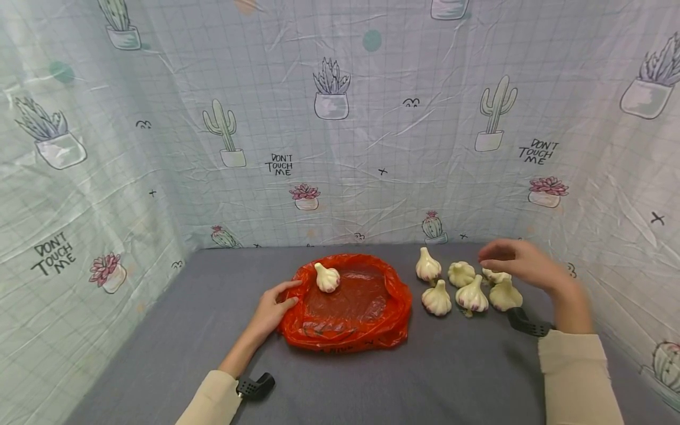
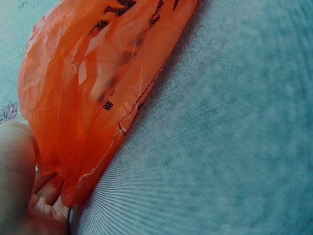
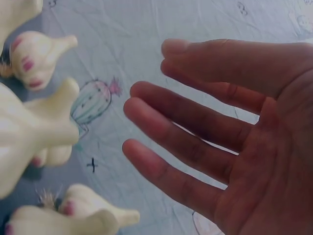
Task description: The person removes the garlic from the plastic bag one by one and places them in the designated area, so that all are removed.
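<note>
A red plastic bag (image 1: 347, 339) lies on the table with its mouth spread wide. One garlic bulb (image 1: 327, 278) sits inside, near the left part of its rim. My left hand (image 1: 271, 310) grips the left edge of the bag, the thumb on one side and fingers on the other; the left wrist view shows the bag's printed side (image 2: 107, 88) between them. Over the rightmost bulbs, my right hand (image 1: 517, 262) hovers with nothing in it, its fingers apart and slightly bent. Beneath and left of it stand several garlic bulbs (image 1: 471, 296), pale with purple marks.
A grey cloth (image 1: 435, 372) covers the table. Behind and at both sides hangs a sheet (image 1: 382, 136) printed with potted cacti, meeting the table's back edge. Dark wrist bands sit on the left wrist (image 1: 255, 386) and the right wrist (image 1: 528, 324).
</note>
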{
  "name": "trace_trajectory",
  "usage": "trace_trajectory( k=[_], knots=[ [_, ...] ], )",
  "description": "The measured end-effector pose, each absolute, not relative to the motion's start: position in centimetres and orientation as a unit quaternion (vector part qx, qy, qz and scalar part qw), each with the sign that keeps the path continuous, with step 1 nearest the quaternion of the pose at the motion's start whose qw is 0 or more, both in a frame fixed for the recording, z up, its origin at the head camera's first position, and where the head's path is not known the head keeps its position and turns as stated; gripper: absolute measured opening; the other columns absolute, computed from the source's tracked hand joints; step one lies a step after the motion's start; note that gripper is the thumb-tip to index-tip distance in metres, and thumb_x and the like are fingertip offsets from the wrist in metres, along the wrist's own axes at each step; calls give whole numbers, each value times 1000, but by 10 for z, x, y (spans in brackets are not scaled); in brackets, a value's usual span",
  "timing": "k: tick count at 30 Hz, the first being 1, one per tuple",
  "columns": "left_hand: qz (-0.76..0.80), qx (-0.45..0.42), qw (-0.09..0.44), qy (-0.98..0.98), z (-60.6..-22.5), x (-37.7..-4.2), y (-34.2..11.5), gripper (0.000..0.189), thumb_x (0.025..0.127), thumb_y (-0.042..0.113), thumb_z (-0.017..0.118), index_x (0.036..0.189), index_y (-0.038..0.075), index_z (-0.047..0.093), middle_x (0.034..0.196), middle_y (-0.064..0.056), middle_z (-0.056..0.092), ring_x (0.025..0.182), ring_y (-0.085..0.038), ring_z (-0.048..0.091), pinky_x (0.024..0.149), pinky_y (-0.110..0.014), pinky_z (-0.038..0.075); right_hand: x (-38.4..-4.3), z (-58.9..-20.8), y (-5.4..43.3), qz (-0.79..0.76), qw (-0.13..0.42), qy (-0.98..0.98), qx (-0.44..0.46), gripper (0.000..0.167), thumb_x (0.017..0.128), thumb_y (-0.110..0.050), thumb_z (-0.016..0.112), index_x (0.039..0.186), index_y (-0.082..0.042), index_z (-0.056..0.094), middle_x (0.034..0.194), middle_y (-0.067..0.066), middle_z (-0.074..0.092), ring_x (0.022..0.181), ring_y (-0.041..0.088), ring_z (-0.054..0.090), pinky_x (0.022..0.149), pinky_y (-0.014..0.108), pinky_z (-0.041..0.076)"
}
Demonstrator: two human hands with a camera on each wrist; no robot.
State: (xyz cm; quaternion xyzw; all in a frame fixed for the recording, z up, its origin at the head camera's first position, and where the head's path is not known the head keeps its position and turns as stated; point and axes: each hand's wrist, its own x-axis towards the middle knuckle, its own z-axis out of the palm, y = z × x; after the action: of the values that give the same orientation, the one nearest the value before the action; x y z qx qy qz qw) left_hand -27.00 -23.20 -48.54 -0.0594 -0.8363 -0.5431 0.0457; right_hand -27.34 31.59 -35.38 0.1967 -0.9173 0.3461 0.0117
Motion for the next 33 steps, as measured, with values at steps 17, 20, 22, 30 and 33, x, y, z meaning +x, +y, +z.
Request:
trace_trajectory(
  k=[17, 20, 22, 30, 33],
  knots=[
    [-544, -66, 47, -835, -488, -272, -234, 42, 98, 6, 65, 139, 13, 66, 151, -17, 56, 135, -32, 56, 96, -20, 48, -274, -349, 276, 378, 17, -900, 215, 31, 103, -28, 64, 126, -6, 70, 122, 15, 73, 102, 12, 70, 83, 33, 57],
    [-545, -67, 49, -834, -488, -271, -235, 41, 98, 6, 65, 139, 12, 66, 150, -17, 57, 134, -32, 56, 95, -19, 48, -274, -347, 270, 384, 12, -897, 219, 32, 103, -28, 64, 126, -6, 69, 123, 15, 72, 102, 11, 70, 83, 33, 58],
    [-547, -68, 51, -833, -488, -271, -234, 42, 97, 4, 66, 138, 12, 67, 149, -17, 58, 133, -31, 57, 94, -18, 48, -274, -347, 268, 387, 9, -895, 222, 32, 104, -28, 64, 126, -6, 69, 122, 16, 72, 103, 12, 70, 82, 33, 58],
    [-551, -69, 55, -830, -489, -272, -233, 43, 95, 2, 67, 136, 12, 68, 146, -16, 60, 129, -29, 59, 93, -18, 49, -275, -347, 262, 393, 10, -891, 229, 30, 104, -27, 63, 125, -7, 69, 122, 16, 72, 99, 11, 71, 84, 38, 59],
    [-548, -67, 54, -832, -489, -272, -233, 43, 95, 3, 67, 136, 13, 68, 148, -16, 59, 131, -30, 59, 95, -19, 48, -275, -347, 260, 391, 14, -891, 229, 31, 104, -28, 63, 126, -7, 69, 123, 17, 72, 100, 12, 71, 85, 39, 59]
  ],
)
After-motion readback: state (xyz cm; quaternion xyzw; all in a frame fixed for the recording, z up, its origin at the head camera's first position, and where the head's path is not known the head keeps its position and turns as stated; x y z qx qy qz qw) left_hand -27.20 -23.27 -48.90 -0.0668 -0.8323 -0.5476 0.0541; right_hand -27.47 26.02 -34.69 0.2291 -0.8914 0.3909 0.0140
